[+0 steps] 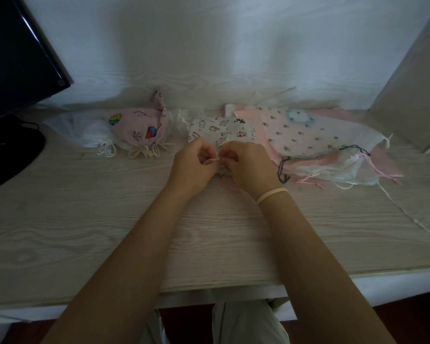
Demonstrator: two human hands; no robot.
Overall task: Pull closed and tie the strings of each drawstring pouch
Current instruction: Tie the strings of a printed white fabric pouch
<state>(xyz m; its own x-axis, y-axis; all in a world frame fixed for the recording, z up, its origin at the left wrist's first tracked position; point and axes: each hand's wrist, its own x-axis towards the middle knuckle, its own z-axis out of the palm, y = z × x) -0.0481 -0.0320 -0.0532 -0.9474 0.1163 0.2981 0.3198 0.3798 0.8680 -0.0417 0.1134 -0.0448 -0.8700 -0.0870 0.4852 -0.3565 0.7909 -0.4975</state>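
Writing: a short line of script on the pink pouch (144, 127), too small to read; no brand legible anywhere.
Left hand (193, 165): fingers curled in, pinching a white string (210, 160) at the mouth of the white pouch (221, 131).
Right hand (248, 165): fingers curled in, pinching the same string from the other side, fingertips almost meeting the left's; a pale band (271, 194) circles the wrist.
White pouch: printed with small cartoon animals, lying on the table (109, 219) at centre, its mouth toward the person and hidden between both hands; contents cannot be told.
Pink pouch: left of centre, cartoon print, mouth gathered and its cream strings tied in a bow (147, 151); it bulges as if filled, but what is inside cannot be seen.
Sheer pouch (85, 131): far left, touching the pink pouch, white cord looped in a bow (107, 148) at its mouth.
Right pile: a flat pale-pink pouch with small dark motifs (305, 135) and a dark green cord (283, 170), overlapped by a sheer white pouch (353, 170) with pink strings (308, 181); these lie flat, mouths not gathered.
Surroundings: a dark monitor (15, 58) at far left, a white wall behind the pouches, the person's pale trousers (246, 324) below the table's edge.
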